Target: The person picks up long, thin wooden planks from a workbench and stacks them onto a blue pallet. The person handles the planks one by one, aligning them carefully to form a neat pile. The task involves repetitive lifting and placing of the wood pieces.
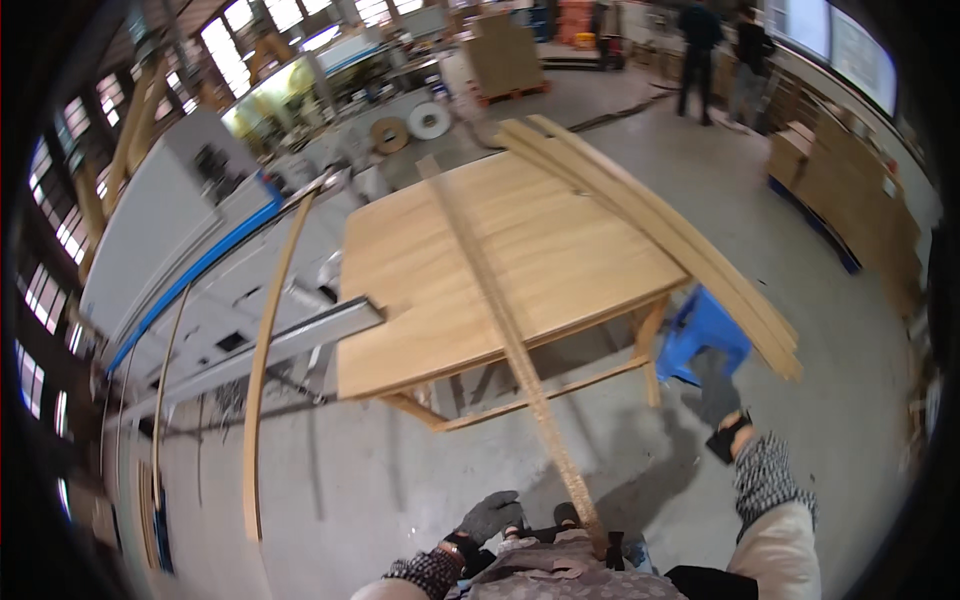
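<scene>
A long narrow wooden strip (497, 308) with a speckled edge lies across the wooden table (400, 270); its near end overhangs and reaches my body. In a grey glove, my left hand (488, 516) is low in front of me, left of that near end and apart from it. Its fingers stretch to the right and hold nothing I can see. My right hand (714, 400), also gloved in grey, reaches forward to the right, blurred, with the thumb apart from the fingers. It appears in front of a blue plastic stool (708, 325); whether it touches is unclear.
Several long boards (665, 225) rest along the table's right side, overhanging toward me. To the left stands a large grey machine (165, 225) with a blue edge and a metal rail (325, 328). Another strip (270, 370) leans out from it. Two people (700, 55) stand far back right.
</scene>
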Motion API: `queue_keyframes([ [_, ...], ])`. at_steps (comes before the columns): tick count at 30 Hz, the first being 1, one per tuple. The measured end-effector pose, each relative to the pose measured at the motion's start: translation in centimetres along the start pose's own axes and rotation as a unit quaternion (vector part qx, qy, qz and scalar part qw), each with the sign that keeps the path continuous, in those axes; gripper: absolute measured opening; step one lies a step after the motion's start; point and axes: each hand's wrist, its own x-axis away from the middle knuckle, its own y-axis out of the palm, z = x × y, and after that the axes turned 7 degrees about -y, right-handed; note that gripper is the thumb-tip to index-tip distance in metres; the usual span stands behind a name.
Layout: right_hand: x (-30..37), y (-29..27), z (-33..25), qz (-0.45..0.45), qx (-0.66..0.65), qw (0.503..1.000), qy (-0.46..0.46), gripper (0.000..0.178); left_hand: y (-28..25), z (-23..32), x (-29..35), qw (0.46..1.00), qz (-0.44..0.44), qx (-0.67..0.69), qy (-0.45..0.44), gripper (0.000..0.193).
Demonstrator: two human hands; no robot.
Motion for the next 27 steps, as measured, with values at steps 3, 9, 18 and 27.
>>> queue_keyframes([
  [3,5.5,7.0,-4.5,-0.232,-0.139,0.961,0.061,0.063,-0.2,-0.2,-0.6,0.999,-0.039,0.017,0.012,0.055],
  [9,5.8,10.2,-19.3,-0.271,-0.539,0.757,0.250,0.070,-4.7,-6.8,1.5,0.995,0.094,0.011,0.029,0.057],
  [18,5.8,12.3,-20.6,-0.240,-0.500,0.771,0.312,0.056,-33.4,-16.6,15.0,0.772,0.612,-0.158,-0.061,0.084],
  [27,4.1,14.9,-25.8,-0.258,-0.441,0.818,0.264,0.061,-40.2,-15.9,23.0,0.858,0.442,0.007,-0.262,0.060],
])
